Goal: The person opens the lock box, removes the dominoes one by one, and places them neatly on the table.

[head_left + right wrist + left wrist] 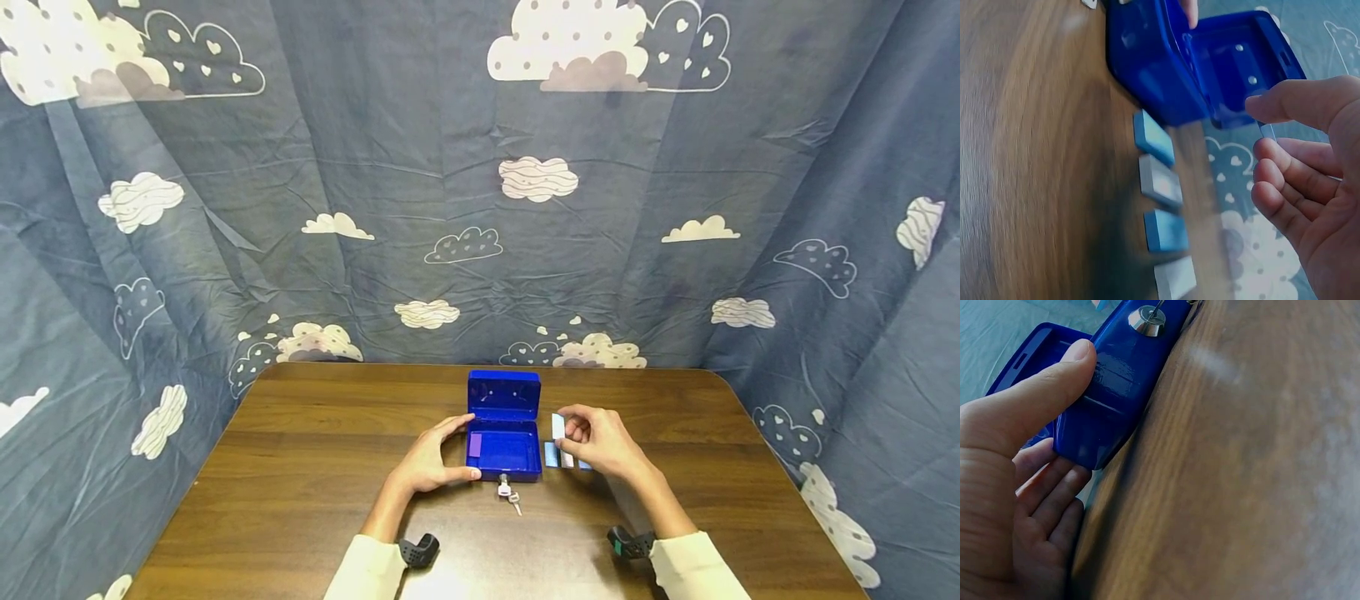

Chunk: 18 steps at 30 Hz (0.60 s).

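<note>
A blue metal cash box [504, 477] stands on the table with its lid [503, 395] raised. Inside, a flat purple block [475, 445] lies along the left wall. My left hand [426, 463] holds the box by its left side, thumb at the front corner and index finger toward the back. To the right of the box, my right hand [606, 442] pinches a light-blue rectangular block [558, 426] between thumb and fingers, raised above the table. Below this hand is a row of blue and white blocks [1166, 231]; the fingers partly cover them in the head view.
A key sits in the box's front lock [504, 480], and a second key [515, 502] hangs from it onto the wooden table [315, 467]. A cloud-patterned curtain [390, 267] encloses the back and sides. Each wrist wears a black band [420, 551].
</note>
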Tool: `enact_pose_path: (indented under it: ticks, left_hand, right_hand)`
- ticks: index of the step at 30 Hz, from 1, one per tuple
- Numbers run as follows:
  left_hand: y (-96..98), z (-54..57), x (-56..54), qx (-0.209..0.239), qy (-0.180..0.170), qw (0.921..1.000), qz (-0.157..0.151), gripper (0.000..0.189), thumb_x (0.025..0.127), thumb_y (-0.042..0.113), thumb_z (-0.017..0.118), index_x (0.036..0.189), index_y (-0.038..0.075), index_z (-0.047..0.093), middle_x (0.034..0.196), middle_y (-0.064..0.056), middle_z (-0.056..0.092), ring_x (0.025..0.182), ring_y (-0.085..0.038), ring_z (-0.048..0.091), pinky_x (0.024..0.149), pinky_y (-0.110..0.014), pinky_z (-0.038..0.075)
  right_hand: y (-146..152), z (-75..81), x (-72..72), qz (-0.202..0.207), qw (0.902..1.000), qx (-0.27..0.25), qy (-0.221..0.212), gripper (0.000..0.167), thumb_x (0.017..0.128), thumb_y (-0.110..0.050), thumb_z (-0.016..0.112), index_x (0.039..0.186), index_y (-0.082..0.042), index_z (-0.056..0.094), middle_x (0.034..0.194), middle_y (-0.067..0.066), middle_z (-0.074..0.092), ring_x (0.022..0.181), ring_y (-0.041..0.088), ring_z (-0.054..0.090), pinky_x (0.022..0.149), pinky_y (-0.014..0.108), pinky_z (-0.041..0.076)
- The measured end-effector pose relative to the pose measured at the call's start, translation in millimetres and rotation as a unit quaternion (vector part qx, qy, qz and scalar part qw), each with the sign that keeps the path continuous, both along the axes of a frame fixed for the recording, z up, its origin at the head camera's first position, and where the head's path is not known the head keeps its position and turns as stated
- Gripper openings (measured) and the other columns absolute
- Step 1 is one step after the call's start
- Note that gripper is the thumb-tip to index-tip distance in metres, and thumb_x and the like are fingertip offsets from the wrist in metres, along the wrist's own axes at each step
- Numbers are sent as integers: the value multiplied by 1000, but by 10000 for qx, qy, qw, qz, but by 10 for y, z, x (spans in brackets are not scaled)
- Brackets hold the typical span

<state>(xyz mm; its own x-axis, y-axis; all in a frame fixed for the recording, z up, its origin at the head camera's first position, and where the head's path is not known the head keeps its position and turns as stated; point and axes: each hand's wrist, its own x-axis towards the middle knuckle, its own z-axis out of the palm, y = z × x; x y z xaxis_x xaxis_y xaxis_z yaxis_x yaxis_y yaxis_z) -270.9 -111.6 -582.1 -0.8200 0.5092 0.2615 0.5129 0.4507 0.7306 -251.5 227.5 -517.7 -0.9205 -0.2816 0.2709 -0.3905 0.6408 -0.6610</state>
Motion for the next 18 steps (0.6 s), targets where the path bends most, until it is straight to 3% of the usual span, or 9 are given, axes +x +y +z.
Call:
enact_pose_path:
  ticks: [18]
  left_hand:
    - [2, -33, -24, 34, -97, 9999, -2, 94, 73, 41, 91, 154, 18, 48, 147, -6, 59, 136, -25, 56, 116, -52, 43]
  right_hand:
    - [350, -110, 116, -262, 9993, 257, -60, 37, 83, -6, 81, 118, 1, 70, 80, -1, 62, 65, 3, 51, 57, 17, 44]
